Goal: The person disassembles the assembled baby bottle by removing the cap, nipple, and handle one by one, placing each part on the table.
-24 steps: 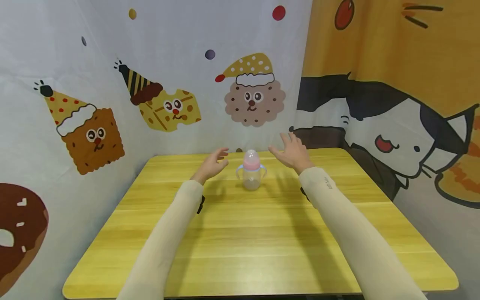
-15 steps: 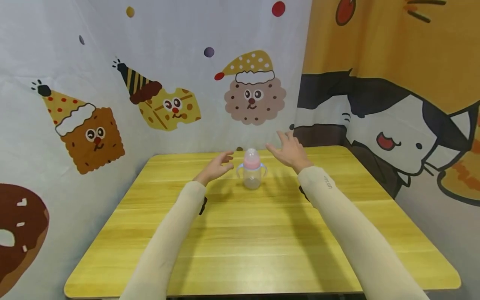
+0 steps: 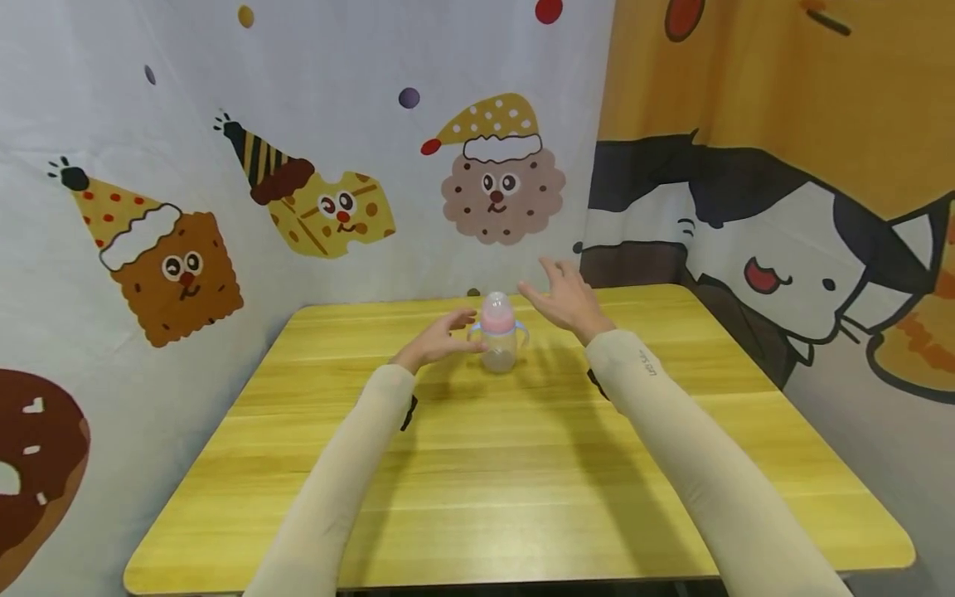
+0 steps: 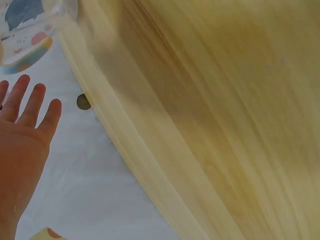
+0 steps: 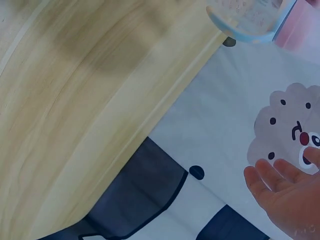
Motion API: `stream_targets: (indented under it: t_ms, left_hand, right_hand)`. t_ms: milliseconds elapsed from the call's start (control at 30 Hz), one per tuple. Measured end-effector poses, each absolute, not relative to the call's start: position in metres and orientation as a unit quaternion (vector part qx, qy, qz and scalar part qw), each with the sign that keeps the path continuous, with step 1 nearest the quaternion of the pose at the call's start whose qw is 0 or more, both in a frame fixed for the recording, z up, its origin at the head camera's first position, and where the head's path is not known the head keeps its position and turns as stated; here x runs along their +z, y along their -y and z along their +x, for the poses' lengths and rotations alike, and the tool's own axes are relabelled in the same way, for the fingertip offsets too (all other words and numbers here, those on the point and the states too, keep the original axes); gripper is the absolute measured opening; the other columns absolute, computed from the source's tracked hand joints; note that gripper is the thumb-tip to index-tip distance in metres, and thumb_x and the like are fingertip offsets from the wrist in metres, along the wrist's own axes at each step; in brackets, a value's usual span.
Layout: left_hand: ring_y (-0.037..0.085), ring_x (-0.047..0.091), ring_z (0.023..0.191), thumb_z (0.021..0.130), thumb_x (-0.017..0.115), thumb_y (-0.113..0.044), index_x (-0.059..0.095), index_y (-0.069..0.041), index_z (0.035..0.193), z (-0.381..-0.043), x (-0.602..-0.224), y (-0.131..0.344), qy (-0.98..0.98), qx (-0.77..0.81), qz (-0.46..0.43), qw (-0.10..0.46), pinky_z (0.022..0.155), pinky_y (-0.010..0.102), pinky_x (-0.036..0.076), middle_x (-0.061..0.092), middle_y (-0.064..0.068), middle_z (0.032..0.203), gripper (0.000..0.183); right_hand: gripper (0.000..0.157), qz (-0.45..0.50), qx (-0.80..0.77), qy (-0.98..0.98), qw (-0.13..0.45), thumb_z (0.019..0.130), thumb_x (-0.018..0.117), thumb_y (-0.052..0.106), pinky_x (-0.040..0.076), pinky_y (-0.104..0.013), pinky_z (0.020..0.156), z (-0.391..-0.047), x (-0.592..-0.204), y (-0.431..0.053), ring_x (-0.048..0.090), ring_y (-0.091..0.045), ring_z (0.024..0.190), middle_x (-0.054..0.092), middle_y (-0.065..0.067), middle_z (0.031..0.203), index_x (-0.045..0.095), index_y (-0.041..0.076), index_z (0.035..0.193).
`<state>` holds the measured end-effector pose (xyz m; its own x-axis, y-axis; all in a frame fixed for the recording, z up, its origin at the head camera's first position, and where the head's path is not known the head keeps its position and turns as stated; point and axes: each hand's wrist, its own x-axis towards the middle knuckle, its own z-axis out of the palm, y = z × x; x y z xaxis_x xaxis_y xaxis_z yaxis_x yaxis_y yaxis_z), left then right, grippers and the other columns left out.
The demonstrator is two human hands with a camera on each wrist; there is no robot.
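Observation:
A baby bottle (image 3: pixel 500 356) with a clear domed cap, pink collar and two light-blue handles stands upright toward the far side of the table. My left hand (image 3: pixel 440 338) is at its left side, fingers extended, the thumb overlapping the bottle's edge in the head view; touch cannot be told. In the left wrist view the fingers (image 4: pixel 35 107) look spread below a bottle handle (image 4: pixel 27 59). To the right of the bottle, my right hand (image 3: pixel 569 300) is raised and apart from it, its fingers spread. The right wrist view shows a handle (image 5: pixel 245 36) and the pink collar (image 5: pixel 300 27).
The yellow wood-grain table (image 3: pixel 485 497) has rounded corners. A white cloth (image 3: pixel 336 99) printed with cartoon snacks hangs behind it, and a cloth with a cartoon cat (image 3: pixel 791 249) hangs on the right.
My left hand has moved right to the bottle's side. My right hand has shifted slightly left, toward the bottle. The bottle stays standing, and the head view has tilted a little downward.

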<state>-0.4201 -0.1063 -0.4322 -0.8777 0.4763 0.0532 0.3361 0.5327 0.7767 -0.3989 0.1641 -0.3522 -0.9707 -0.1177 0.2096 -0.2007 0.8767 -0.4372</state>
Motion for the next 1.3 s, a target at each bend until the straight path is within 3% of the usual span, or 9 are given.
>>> stream_targets:
  t_ms: [167,433,633,833,1067,1300]
  left_hand:
    - [0.025,0.037,0.138,0.074,0.077,-0.047,0.036,-0.029,0.143,-0.424,-0.435,0.102,-0.873,0.416,0.243,0.080,0.113,0.055,0.028,0.040,0.000,0.149,0.082]
    - [0.027,0.037,0.139,0.075,0.080,-0.037,0.037,-0.026,0.143,-0.419,-0.444,0.099,-0.862,0.437,0.241,0.095,0.113,0.058,0.027,0.040,0.001,0.149,0.081]
    - [0.027,0.033,0.141,0.073,0.081,-0.039,0.038,-0.026,0.142,-0.419,-0.451,0.094,-0.861,0.436,0.240,0.102,0.114,0.055,0.027,0.040,-0.001,0.150,0.083]
    - [0.034,0.030,0.142,0.074,0.081,-0.031,0.039,-0.020,0.142,-0.419,-0.442,0.089,-0.858,0.436,0.250,0.110,0.114,0.057,0.025,0.040,0.005,0.150,0.081]
    - [0.027,0.034,0.141,0.073,0.082,-0.034,0.039,-0.027,0.141,-0.429,-0.451,0.084,-0.859,0.433,0.255,0.103,0.114,0.054,0.029,0.041,-0.002,0.149,0.080]
    - [0.025,0.036,0.139,0.075,0.081,-0.026,0.041,-0.030,0.138,-0.431,-0.451,0.080,-0.844,0.452,0.270,0.106,0.113,0.054,0.030,0.045,-0.005,0.145,0.076]
  right_hand:
    - [0.085,0.083,0.234,0.965,0.086,0.084,0.032,0.078,0.028,-0.061,0.110,-0.400,-0.350,-0.159,0.029,-0.039,0.140,0.019,-0.011,0.157,0.014,0.030,0.152]
    - [0.084,0.096,0.242,0.963,0.075,0.084,0.032,0.078,0.028,-0.061,0.111,-0.398,-0.357,-0.147,0.028,-0.037,0.141,0.021,-0.011,0.157,0.015,0.031,0.152]
    - [0.083,0.107,0.226,0.966,0.067,0.085,0.032,0.077,0.031,-0.059,0.110,-0.395,-0.364,-0.141,0.033,-0.035,0.139,0.026,-0.012,0.155,0.018,0.030,0.151]
    - [0.082,0.115,0.217,0.967,0.066,0.086,0.032,0.076,0.031,-0.059,0.109,-0.396,-0.361,-0.136,0.036,-0.037,0.137,0.029,-0.012,0.154,0.021,0.028,0.151]
    - [0.082,0.118,0.216,0.968,0.055,0.086,0.031,0.076,0.032,-0.059,0.109,-0.399,-0.362,-0.135,0.037,-0.037,0.136,0.029,-0.013,0.154,0.020,0.027,0.151]
    - [0.081,0.115,0.225,0.966,0.046,0.086,0.031,0.077,0.030,-0.060,0.110,-0.400,-0.365,-0.133,0.037,-0.037,0.137,0.029,-0.011,0.154,0.018,0.030,0.151]
